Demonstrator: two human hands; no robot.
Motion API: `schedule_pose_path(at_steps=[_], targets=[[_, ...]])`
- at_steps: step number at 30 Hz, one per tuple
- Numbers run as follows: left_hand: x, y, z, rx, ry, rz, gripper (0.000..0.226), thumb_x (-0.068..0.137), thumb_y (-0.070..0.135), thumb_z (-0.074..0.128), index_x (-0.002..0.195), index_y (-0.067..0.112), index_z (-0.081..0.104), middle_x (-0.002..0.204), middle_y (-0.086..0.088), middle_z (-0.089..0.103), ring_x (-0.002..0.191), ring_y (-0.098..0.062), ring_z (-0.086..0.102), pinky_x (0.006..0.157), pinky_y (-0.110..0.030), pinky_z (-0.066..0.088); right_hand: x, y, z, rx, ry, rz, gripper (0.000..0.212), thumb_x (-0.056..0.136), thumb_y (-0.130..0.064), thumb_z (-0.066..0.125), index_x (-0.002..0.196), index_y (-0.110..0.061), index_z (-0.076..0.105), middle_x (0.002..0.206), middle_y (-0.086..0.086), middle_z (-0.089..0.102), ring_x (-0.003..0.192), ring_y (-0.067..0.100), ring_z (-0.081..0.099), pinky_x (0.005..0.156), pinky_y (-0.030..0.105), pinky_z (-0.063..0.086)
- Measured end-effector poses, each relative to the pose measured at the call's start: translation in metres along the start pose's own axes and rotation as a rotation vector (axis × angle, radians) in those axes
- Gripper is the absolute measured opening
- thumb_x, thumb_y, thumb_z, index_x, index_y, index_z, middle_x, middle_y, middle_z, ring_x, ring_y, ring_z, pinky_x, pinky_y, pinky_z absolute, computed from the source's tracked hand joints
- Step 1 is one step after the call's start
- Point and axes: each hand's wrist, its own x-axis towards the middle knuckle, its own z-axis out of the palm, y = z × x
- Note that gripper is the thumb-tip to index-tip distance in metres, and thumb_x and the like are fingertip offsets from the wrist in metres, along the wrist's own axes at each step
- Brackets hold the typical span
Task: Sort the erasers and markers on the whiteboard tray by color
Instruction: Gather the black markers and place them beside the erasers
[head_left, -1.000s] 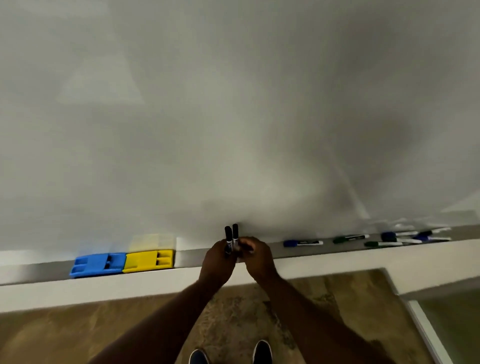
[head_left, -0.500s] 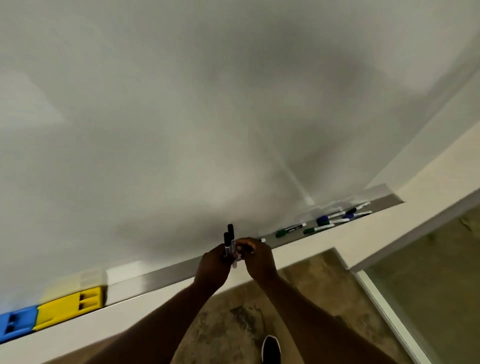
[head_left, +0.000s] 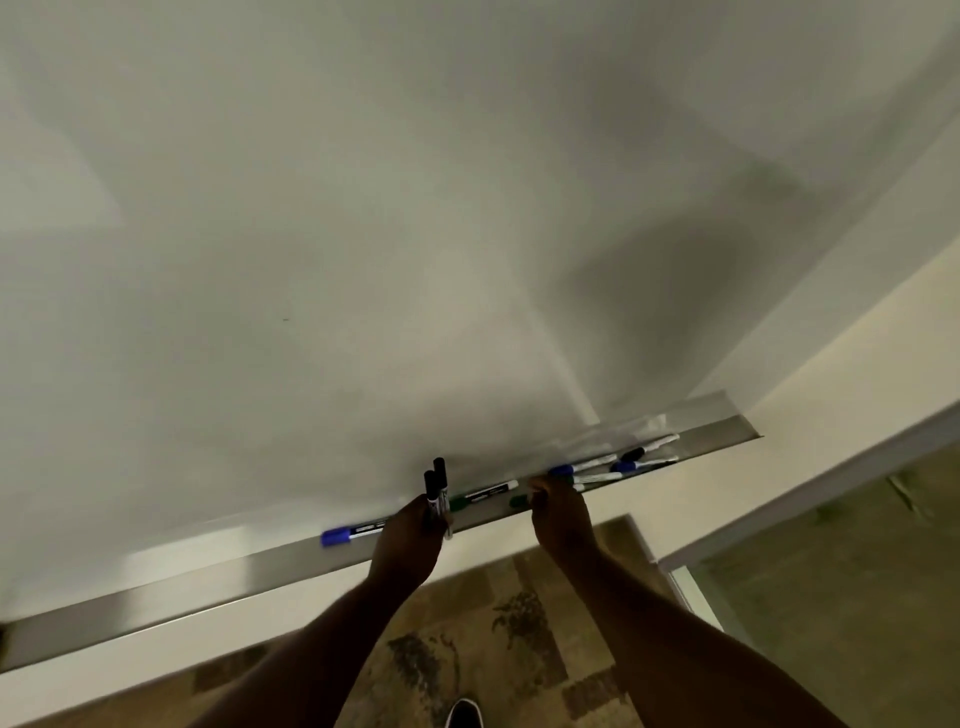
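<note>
Two black markers (head_left: 435, 486) stand upright, clamped in the left hand (head_left: 410, 538) over the tray (head_left: 208, 590). The right hand (head_left: 558, 512) pinches a green marker (head_left: 519, 500) lying in it. Left of both hands the tray runs bare beyond one blue marker (head_left: 348, 534).

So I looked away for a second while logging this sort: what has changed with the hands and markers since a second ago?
The right hand has left the left hand and moved right along the tray, reaching the green markers. The view swung right, so the erasers are out of frame. Unchanged: the left hand still grips two black markers upright; whether the right has closed on a marker is unclear.
</note>
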Motion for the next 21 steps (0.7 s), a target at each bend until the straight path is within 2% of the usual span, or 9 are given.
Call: schedule_pose_path(at_steps=[3, 5, 8, 10, 12, 16, 21], targets=[[0.012, 0.018, 0.022, 0.019, 0.007, -0.006, 0.013, 0.091, 0.033, 0.059, 0.093, 0.021, 0.064, 0.078, -0.001, 0.071, 0.074, -0.024, 0.065, 0.069, -0.036, 0.053, 0.025, 0.027, -0.024, -0.026, 0.037, 0.02, 0.024, 0.093, -0.006, 0.053, 0.114, -0.01, 0.064, 0.113, 0.012, 0.068, 0.109, 0.029, 0.063, 0.093, 0.036, 0.051], [0.016, 0.026, 0.03, 0.022, 0.0, -0.003, 0.014, 0.091, 0.035, 0.058, 0.096, 0.022, 0.064, 0.078, 0.0, 0.072, 0.073, -0.023, 0.066, 0.069, -0.036, 0.054, 0.038, 0.037, -0.037, -0.01, 0.074, 0.057, 0.027, 0.094, -0.008, 0.054, 0.12, -0.011, 0.061, 0.122, 0.01, 0.065, 0.117, 0.029, 0.06, 0.099, 0.036, 0.049], [0.025, 0.037, 0.044, 0.053, 0.005, 0.008, 0.018, 0.092, 0.035, 0.057, 0.104, 0.024, 0.065, 0.077, 0.005, 0.07, 0.07, -0.018, 0.065, 0.064, -0.03, 0.051, 0.062, 0.056, -0.056, 0.033, 0.113, 0.114, 0.037, 0.094, -0.006, 0.055, 0.13, -0.012, 0.056, 0.132, 0.011, 0.06, 0.124, 0.03, 0.057, 0.103, 0.043, 0.05], [0.031, 0.042, 0.05, 0.063, 0.011, 0.003, 0.024, 0.092, 0.035, 0.058, 0.111, 0.023, 0.065, 0.083, 0.0, 0.073, 0.073, -0.02, 0.066, 0.063, -0.029, 0.05, 0.076, 0.068, -0.068, 0.001, 0.143, 0.133, 0.04, 0.091, -0.004, 0.056, 0.131, -0.011, 0.056, 0.132, 0.013, 0.059, 0.125, 0.031, 0.055, 0.103, 0.047, 0.05], [0.036, 0.044, 0.056, 0.063, 0.013, -0.002, 0.026, 0.092, 0.034, 0.058, 0.116, 0.024, 0.064, 0.091, -0.005, 0.075, 0.079, -0.024, 0.068, 0.069, -0.034, 0.055, 0.088, 0.081, -0.079, -0.092, 0.166, 0.141, 0.041, 0.089, -0.004, 0.057, 0.129, -0.011, 0.058, 0.129, 0.012, 0.061, 0.122, 0.032, 0.055, 0.103, 0.046, 0.049], [0.044, 0.047, 0.068, 0.082, 0.016, -0.001, 0.024, 0.092, 0.033, 0.059, 0.113, 0.024, 0.064, 0.092, -0.003, 0.076, 0.078, -0.02, 0.069, 0.071, -0.036, 0.057, 0.107, 0.108, -0.092, -0.297, 0.124, 0.15, 0.03, 0.093, -0.016, 0.055, 0.122, -0.011, 0.06, 0.12, 0.014, 0.062, 0.108, 0.034, 0.06, 0.091, 0.048, 0.053], [0.048, 0.05, 0.08, 0.08, 0.028, -0.019, 0.03, 0.09, 0.025, 0.062, 0.12, 0.021, 0.064, 0.1, -0.004, 0.075, 0.085, -0.022, 0.069, 0.073, -0.032, 0.055, 0.118, 0.136, -0.096, -0.49, -0.002, 0.129, 0.03, 0.096, -0.033, 0.052, 0.122, -0.02, 0.061, 0.122, 0.005, 0.058, 0.108, 0.027, 0.059, 0.088, 0.042, 0.054]])
